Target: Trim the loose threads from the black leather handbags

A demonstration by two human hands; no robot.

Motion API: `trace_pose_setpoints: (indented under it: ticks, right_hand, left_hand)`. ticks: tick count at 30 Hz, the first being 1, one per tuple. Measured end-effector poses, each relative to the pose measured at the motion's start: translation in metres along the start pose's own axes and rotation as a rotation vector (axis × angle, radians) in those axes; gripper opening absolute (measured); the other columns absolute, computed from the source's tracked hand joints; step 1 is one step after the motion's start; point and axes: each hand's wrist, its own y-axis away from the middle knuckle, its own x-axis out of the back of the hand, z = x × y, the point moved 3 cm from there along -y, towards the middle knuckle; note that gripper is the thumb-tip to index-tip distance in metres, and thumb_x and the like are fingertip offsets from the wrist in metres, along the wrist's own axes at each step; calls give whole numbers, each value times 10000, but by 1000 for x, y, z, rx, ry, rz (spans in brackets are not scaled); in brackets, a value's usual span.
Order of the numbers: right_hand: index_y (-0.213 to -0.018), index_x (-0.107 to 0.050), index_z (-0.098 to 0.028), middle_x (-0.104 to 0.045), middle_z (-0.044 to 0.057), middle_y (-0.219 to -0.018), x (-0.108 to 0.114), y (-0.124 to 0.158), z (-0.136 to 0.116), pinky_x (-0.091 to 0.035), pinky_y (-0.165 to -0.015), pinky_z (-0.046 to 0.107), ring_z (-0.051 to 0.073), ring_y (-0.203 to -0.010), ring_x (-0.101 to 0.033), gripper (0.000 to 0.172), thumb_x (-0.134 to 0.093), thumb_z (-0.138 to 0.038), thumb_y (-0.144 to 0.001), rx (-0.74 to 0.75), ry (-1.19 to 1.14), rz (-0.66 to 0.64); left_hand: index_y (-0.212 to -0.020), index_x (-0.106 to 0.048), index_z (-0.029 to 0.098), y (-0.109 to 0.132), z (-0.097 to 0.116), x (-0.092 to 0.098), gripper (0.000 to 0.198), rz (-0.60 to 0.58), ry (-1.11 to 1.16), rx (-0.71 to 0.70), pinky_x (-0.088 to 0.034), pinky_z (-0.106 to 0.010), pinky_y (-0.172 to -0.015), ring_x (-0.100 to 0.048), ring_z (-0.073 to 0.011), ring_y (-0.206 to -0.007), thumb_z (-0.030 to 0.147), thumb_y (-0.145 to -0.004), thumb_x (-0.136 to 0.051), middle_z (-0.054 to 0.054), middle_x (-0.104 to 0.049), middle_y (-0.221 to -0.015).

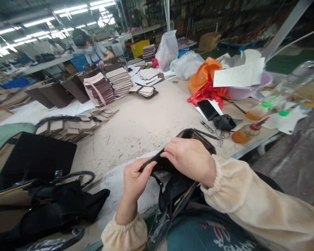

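Observation:
A black handbag (170, 164) with a tan inner side rests at the table's front edge, partly over my apron. My left hand (137, 176) pinches the left end of its dark rim between thumb and fingers. Farther right along the same rim, my right hand (189, 158) is closed over the edge, its fingertips pressed on it. A strap with a small buckle (161, 184) hangs below the rim between my hands. The lower part of the bag is hidden by my right forearm and the table edge.
More black bags (42, 157) lie at the left. Stacked brown panels (99, 89) stand farther back, near a co-worker (90, 48). On the right are a phone (208, 109), scissors (222, 134), glue bottles (247, 132), a red plastic bag (208, 99) and a lilac basin (251, 90).

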Motion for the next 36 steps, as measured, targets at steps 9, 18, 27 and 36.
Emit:
trace_pose_setpoints:
  ticks: [9, 18, 27, 36]
  right_hand:
    - [-714, -644, -191, -621, 21, -723, -3, -2, 3, -303, -523, 275, 150, -651, -581, 299, -480, -371, -887, -24, -7, 9]
    - [-708, -630, -193, -626, 20, -732, -6, -1, 5, -298, -530, 280, 159, -663, -581, 301, -470, -372, -889, -20, -6, 8]
    - [-706, -635, -191, -633, 29, -736, -4, -5, 5, -304, -541, 276, 158, -668, -582, 307, -456, -359, -890, -30, 12, -24]
    - [-707, -635, -193, -639, 31, -746, -3, -5, 7, -303, -558, 269, 157, -683, -579, 303, -457, -361, -886, -48, -2, -31]
  left_hand:
    - [-886, -716, 190, -2, 2, 0, 187, 21, -43, 27, -529, -235, -651, -645, -140, -663, 319, -788, -622, -14, -717, -773]
    - [-904, -715, 203, -6, 2, 1, 204, -27, -10, 54, -525, -243, -687, -652, -146, -703, 339, -774, -637, -9, -723, -806]
    - [-946, -717, 195, -9, -1, 2, 296, 3, 72, 39, -529, -283, -764, -668, -189, -798, 325, -681, -724, -37, -727, -892]
    - [-917, -721, 203, -8, -2, -4, 179, 21, 59, -28, -530, -254, -709, -663, -158, -731, 284, -786, -630, -36, -721, -830]
